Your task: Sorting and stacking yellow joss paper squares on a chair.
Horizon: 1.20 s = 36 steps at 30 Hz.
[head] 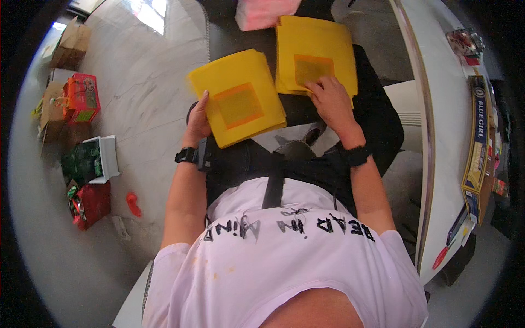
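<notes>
My left hand (199, 119) grips the left edge of a stack of yellow joss paper (246, 67), thumb on top and fingers underneath. An orange-bordered square sits in the middle of its top sheet. Ahead and to the right lies a second yellow joss paper stack (316, 35), marked with a similar square. At its near edge my right hand (334, 104) has thumb and fingertips pinched on the paper; how many sheets are between them cannot be seen. Both stacks are over a dark surface in front of my lap, and their edges are slightly uneven.
A pink-and-white package (266, 12) is beyond the stacks. Along my right runs a white tabletop (430, 82) with a long printed carton (478, 147). On the marble floor (151, 90) at left stand a red box (84, 98), a white-rimmed container (108, 159) and a red bag (94, 205).
</notes>
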Each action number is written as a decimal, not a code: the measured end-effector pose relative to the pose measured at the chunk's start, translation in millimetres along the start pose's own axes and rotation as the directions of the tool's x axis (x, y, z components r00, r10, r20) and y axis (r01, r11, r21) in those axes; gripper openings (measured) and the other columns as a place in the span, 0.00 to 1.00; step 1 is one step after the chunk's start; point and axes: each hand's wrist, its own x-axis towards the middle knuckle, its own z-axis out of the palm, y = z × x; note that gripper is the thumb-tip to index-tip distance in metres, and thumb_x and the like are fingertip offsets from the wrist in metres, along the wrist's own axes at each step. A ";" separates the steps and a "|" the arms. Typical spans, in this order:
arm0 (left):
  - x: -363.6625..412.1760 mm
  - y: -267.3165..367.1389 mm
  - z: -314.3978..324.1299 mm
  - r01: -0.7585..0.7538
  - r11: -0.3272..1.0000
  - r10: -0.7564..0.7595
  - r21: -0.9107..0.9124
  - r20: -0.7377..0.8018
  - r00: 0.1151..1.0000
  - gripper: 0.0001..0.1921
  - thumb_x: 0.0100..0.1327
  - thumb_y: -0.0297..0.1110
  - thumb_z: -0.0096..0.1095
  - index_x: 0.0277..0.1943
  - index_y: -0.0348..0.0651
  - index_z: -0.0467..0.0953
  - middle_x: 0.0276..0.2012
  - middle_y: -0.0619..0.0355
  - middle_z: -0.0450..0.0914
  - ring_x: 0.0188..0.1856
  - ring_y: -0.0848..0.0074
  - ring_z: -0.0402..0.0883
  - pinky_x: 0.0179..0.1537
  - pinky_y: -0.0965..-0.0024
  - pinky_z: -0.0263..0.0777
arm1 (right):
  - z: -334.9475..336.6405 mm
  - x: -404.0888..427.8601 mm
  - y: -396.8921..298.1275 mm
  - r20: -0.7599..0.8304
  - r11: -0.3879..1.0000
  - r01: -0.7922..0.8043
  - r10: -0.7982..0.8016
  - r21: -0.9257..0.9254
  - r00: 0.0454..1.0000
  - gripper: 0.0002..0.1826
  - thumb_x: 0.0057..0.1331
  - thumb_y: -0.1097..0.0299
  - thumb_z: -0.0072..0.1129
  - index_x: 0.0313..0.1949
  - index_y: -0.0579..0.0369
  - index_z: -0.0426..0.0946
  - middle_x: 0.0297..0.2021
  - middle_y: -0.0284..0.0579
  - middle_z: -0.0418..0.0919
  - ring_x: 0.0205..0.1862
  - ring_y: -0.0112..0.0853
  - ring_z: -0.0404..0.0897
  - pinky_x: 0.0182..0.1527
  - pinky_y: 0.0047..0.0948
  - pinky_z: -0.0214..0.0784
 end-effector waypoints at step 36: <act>3.2 -1.6 0.0 0.006 1.000 -0.004 -0.023 0.070 0.998 0.23 0.70 0.46 0.47 0.60 0.38 0.65 0.56 0.53 0.73 0.56 0.64 0.73 0.57 0.59 0.68 | -1.5 6.6 14.2 0.023 0.998 -0.040 0.041 -0.047 0.999 0.33 0.45 0.61 0.71 0.52 0.52 0.71 0.45 0.45 0.71 0.51 0.43 0.70 0.48 0.44 0.66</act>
